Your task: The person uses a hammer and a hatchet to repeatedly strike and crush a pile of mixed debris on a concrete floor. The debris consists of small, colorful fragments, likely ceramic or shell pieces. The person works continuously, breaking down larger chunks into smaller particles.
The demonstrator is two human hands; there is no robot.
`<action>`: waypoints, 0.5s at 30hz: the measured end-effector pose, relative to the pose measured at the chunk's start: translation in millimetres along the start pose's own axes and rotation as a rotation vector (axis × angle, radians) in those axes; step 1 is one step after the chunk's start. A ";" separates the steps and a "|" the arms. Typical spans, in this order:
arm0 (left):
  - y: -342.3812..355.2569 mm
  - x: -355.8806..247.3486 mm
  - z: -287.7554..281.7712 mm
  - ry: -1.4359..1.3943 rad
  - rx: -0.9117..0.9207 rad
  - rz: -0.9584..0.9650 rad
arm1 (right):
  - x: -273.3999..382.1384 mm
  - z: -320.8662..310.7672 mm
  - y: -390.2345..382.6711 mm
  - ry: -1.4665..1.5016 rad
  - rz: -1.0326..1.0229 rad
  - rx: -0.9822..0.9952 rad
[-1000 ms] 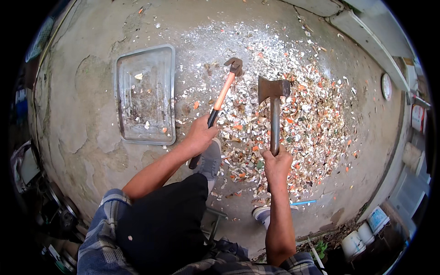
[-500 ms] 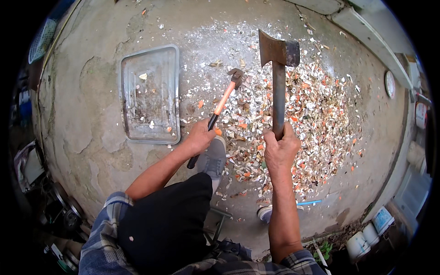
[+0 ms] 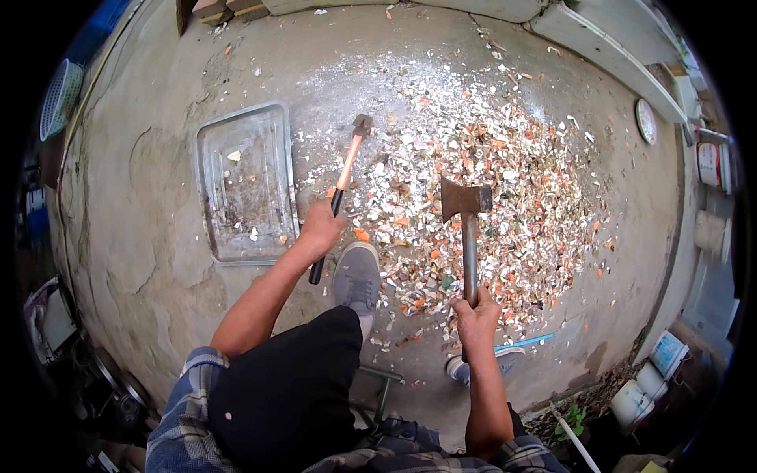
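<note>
My left hand (image 3: 319, 231) is closed round a hammer (image 3: 347, 165) with an orange-and-black handle, its dark head over the left part of a spread of crushed pale fragments with orange bits (image 3: 520, 236). My right hand (image 3: 477, 319) grips the lower shaft of a rusty axe (image 3: 465, 197), whose head is over the middle of the fragments; whether it touches them I cannot tell. Left of the hammer lies a shallow grey tray (image 3: 244, 189) with a few scraps in it. My grey shoe (image 3: 355, 280) is just right of my left hand.
A low stool frame (image 3: 382, 394) is under me. A blue stick (image 3: 532, 340) lies by my right foot. A plate (image 3: 646, 121) leans at right, near white buckets (image 3: 631, 406). A mesh basket (image 3: 57, 98), a hose and dark clutter line the left side.
The axe rose half a second ago and is now back down lower over the fragments with my right hand. My left hand and the hammer have shifted a little left. The view has shifted slightly.
</note>
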State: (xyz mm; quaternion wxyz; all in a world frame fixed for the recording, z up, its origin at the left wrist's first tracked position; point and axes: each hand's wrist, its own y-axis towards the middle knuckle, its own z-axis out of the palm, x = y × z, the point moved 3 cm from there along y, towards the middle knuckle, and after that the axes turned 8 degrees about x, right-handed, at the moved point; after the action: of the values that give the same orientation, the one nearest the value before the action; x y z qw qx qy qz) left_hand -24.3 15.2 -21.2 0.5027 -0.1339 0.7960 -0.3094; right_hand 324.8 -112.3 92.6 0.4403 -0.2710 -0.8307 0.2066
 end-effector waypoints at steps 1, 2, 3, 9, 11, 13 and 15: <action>-5.5 -11.5 10.1 -0.188 0.117 -0.055 | -8.5 -3.4 -8.1 -0.024 0.010 -0.002; -11.3 -20.6 22.9 -0.372 0.237 -0.114 | -17.4 -5.5 -16.4 -0.047 0.020 -0.001; -16.2 -18.5 38.3 -0.433 0.235 -0.144 | -29.9 -6.7 -25.5 -0.074 0.020 -0.003; -52.4 -58.6 49.6 -0.401 0.237 -0.194 | -80.1 -9.4 -96.6 0.095 0.153 0.069; -60.0 -68.7 38.9 -0.378 0.214 -0.175 | -99.8 -6.0 -124.5 0.202 0.305 0.118; -67.7 -83.9 26.8 -0.359 0.176 -0.151 | -108.1 -7.3 -149.2 0.243 0.355 0.124; -77.1 -94.7 3.9 -0.304 0.125 -0.138 | -112.7 -4.7 -167.4 0.243 0.370 0.142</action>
State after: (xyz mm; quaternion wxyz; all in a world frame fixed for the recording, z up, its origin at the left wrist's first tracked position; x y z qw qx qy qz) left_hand 15.1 3.8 93.9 0.6021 -0.2018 0.6791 -0.3683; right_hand 336.3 -311.6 122.7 0.5097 -0.4101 -0.6910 0.3075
